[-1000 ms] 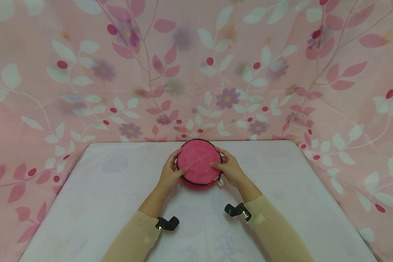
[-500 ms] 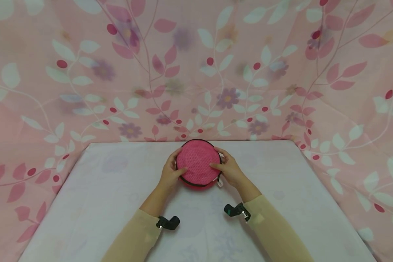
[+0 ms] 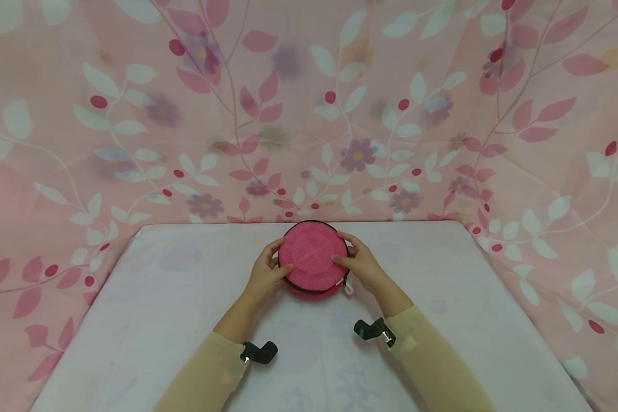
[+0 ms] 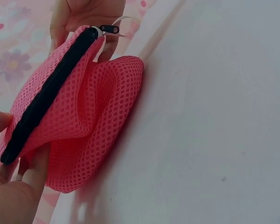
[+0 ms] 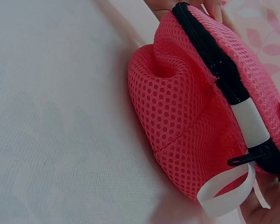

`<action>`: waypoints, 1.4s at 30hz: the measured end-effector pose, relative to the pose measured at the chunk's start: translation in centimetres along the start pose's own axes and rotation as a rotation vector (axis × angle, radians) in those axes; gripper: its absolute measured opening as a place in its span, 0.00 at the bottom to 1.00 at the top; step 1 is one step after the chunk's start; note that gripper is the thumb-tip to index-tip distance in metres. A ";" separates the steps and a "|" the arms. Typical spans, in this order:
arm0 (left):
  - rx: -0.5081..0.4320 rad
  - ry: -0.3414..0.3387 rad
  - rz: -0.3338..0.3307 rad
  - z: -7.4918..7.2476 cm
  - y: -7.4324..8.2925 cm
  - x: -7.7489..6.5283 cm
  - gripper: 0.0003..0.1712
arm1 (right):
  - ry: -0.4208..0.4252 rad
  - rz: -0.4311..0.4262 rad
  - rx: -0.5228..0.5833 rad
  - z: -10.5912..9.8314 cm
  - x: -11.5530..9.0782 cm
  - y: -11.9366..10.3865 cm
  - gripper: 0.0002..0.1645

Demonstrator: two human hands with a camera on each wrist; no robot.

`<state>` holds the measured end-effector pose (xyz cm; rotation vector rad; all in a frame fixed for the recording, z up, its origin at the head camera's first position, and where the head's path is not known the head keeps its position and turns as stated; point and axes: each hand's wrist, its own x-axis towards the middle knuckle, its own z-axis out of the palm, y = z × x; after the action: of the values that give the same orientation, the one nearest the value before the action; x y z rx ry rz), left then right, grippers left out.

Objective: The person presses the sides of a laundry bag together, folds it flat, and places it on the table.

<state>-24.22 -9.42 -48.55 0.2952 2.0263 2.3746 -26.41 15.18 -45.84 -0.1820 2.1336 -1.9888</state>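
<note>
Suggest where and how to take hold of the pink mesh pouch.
Probably the pouch is best held by its black zipper rim, at opposite points, coming from left and right: the rim keeps a round outline, while the mesh wall below sags into folds.

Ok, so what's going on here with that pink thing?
A person's left hand and right hand grip opposite sides of a round pink mesh pouch at a white-covered table. Its black zipper runs round the edge, and the soft wall below is creased. The zipper pull and a white loop sit near the right hand.
</note>
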 end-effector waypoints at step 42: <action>0.506 0.075 -0.020 -0.1 0.9 0.0 0.35 | 0.060 -0.117 -0.423 -0.7 -0.6 -0.8 0.34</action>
<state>-24.08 -9.71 -47.65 0.1845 2.6253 1.8485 -26.01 15.94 -44.97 -0.3245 2.6146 -1.5869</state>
